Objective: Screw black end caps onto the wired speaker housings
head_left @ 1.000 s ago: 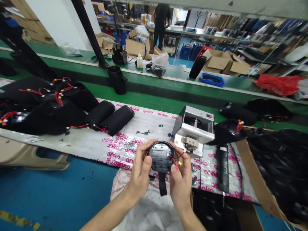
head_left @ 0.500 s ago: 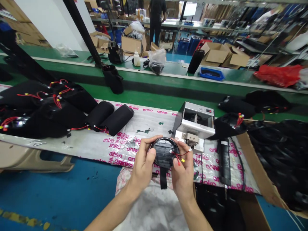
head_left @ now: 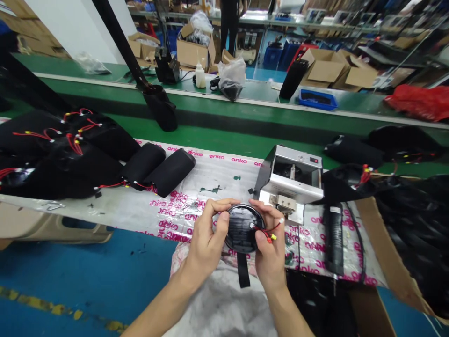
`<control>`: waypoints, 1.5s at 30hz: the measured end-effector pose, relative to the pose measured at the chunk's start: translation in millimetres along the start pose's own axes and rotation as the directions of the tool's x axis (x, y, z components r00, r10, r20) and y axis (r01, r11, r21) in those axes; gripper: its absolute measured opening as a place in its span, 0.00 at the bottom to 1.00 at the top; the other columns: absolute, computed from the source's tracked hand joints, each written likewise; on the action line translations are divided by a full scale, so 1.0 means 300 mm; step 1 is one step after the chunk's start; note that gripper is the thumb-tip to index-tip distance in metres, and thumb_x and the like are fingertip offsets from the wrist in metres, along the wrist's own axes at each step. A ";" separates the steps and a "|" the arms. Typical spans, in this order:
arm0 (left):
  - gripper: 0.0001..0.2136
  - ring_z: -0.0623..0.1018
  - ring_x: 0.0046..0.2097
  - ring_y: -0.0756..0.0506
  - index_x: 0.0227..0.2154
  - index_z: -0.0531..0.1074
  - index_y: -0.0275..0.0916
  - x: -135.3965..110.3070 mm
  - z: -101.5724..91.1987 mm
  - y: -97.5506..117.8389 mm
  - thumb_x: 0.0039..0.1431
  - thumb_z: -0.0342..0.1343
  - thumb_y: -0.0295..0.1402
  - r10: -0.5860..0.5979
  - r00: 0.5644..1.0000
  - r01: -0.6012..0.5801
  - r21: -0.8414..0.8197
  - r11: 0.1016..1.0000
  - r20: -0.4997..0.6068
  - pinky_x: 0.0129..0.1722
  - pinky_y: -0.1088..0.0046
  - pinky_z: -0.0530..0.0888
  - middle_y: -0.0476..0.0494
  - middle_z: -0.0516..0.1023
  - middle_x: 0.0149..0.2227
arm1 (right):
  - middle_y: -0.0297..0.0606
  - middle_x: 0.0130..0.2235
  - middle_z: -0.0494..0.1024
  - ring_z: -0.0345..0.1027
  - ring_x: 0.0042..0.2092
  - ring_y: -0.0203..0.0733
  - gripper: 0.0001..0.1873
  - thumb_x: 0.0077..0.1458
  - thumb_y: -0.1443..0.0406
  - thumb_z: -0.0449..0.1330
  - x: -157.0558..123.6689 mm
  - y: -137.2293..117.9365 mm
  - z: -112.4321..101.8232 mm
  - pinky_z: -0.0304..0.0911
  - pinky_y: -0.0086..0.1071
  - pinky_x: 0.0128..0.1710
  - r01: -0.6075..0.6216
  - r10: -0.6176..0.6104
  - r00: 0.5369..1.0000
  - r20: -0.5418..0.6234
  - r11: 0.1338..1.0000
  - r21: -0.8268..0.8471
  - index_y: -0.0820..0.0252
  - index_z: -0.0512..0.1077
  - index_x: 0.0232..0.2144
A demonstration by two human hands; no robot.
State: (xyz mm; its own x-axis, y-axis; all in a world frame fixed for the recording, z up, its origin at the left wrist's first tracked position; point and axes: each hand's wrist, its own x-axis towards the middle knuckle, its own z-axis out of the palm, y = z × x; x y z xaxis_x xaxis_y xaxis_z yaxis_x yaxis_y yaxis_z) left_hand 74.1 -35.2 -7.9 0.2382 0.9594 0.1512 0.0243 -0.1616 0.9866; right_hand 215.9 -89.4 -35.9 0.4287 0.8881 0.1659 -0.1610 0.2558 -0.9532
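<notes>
Between my two hands is a round, glossy black plastic part (head_left: 242, 229), its flat face turned up toward me. My left hand (head_left: 210, 234) grips its left rim, thumb on the upper edge. On the opposite rim, my right hand (head_left: 271, 243) is closed, with the thumb near the wires. Thin red and black wires (head_left: 268, 231) with white, red and yellow connectors come out of the face beside my right fingers. A black strap (head_left: 242, 271) hangs down from the part. Just beyond my right hand stands a silver metal machine (head_left: 294, 178) with a small red switch.
Black fabric-covered cylinders (head_left: 171, 173) lie on the left of the plastic-covered bench (head_left: 224, 171), beside a heap of wired black pieces (head_left: 84, 159). A power screwdriver (head_left: 334, 238) and a cardboard box (head_left: 382, 252) of black parts are on the right. A green conveyor (head_left: 210, 128) runs behind.
The view has shifted slightly, looking a little lower. Both hands still hold the round part, which is turned slightly; the wire connectors sit nearer my right thumb.
</notes>
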 end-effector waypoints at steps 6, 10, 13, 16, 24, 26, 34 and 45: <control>0.14 0.83 0.61 0.38 0.48 0.73 0.42 -0.001 -0.003 0.001 0.80 0.51 0.46 -0.048 0.999 0.048 0.010 0.999 0.004 0.62 0.57 0.76 0.37 0.85 0.59 | 0.45 0.63 0.77 0.72 0.65 0.52 0.20 0.67 0.54 0.69 -0.019 0.012 0.007 0.66 0.49 0.66 -0.059 0.059 0.997 -0.053 0.998 0.001 0.51 0.72 0.57; 0.16 0.83 0.62 0.38 0.51 0.75 0.42 -0.036 0.009 -0.011 0.80 0.51 0.48 -0.064 0.997 0.060 -0.071 0.996 -0.044 0.64 0.56 0.77 0.37 0.84 0.61 | 0.44 0.64 0.80 0.76 0.64 0.50 0.18 0.68 0.57 0.69 -0.047 0.003 0.028 0.72 0.45 0.63 -0.017 0.021 0.988 -0.153 0.999 0.029 0.51 0.78 0.57; 0.17 0.74 0.72 0.38 0.61 0.73 0.45 -0.077 0.019 -0.003 0.81 0.49 0.47 -0.066 0.998 0.065 -0.059 0.996 -0.021 0.72 0.54 0.70 0.38 0.75 0.71 | 0.40 0.64 0.81 0.77 0.65 0.48 0.14 0.70 0.58 0.67 -0.064 -0.016 0.035 0.74 0.42 0.62 0.054 -0.068 0.982 -0.177 0.995 -0.080 0.48 0.81 0.56; 0.20 0.70 0.75 0.38 0.67 0.69 0.46 -0.099 0.044 0.007 0.82 0.46 0.46 -0.054 0.997 0.051 -0.072 0.996 -0.050 0.74 0.53 0.67 0.38 0.70 0.74 | 0.39 0.65 0.81 0.76 0.66 0.49 0.16 0.72 0.59 0.65 -0.073 -0.041 0.027 0.73 0.45 0.66 0.078 -0.117 0.983 -0.140 0.962 -0.262 0.46 0.81 0.59; 0.17 0.77 0.66 0.39 0.60 0.73 0.43 -0.076 0.101 -0.021 0.81 0.47 0.44 -0.088 0.989 0.053 -0.265 0.963 -0.122 0.68 0.56 0.72 0.39 0.77 0.66 | 0.44 0.65 0.81 0.76 0.66 0.49 0.18 0.70 0.55 0.68 -0.081 -0.054 0.045 0.74 0.42 0.65 -0.039 0.014 0.975 -0.223 0.993 -0.110 0.52 0.81 0.58; 0.14 0.79 0.63 0.39 0.58 0.73 0.42 -0.053 0.077 -0.033 0.78 0.51 0.42 -0.034 0.995 0.004 -0.310 0.951 -0.092 0.65 0.58 0.74 0.39 0.79 0.64 | 0.44 0.65 0.80 0.76 0.67 0.49 0.18 0.71 0.55 0.67 -0.080 -0.049 0.057 0.74 0.41 0.64 -0.030 0.009 0.973 -0.229 0.996 -0.089 0.53 0.81 0.58; 0.14 0.81 0.56 0.37 0.47 0.80 0.38 0.123 -0.009 0.006 0.74 0.52 0.39 -0.031 0.951 0.092 -0.185 0.978 0.309 0.61 0.64 0.73 0.40 0.85 0.50 | 0.45 0.67 0.78 0.73 0.67 0.50 0.16 0.73 0.54 0.64 -0.064 -0.022 0.042 0.68 0.47 0.67 0.022 -0.044 0.984 -0.171 0.991 -0.131 0.53 0.78 0.56; 0.20 0.82 0.56 0.34 0.48 0.84 0.36 0.114 0.015 -0.014 0.76 0.49 0.42 0.019 0.919 0.108 -0.298 0.948 0.394 0.61 0.63 0.73 0.36 0.86 0.53 | 0.40 0.57 0.78 0.74 0.62 0.52 0.27 0.70 0.38 0.53 -0.021 0.191 0.073 0.69 0.49 0.64 0.141 -0.094 0.975 -0.201 0.962 0.233 0.47 0.67 0.57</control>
State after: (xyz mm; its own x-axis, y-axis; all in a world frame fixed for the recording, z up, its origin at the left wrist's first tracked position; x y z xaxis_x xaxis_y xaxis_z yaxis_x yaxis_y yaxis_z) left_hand 86.4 -2.7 -7.1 0.6018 0.7875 0.1332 -0.2405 0.0197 0.9704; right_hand 184.5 -71.9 -86.1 0.6121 0.7649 0.2004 -0.3019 0.4603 -0.8348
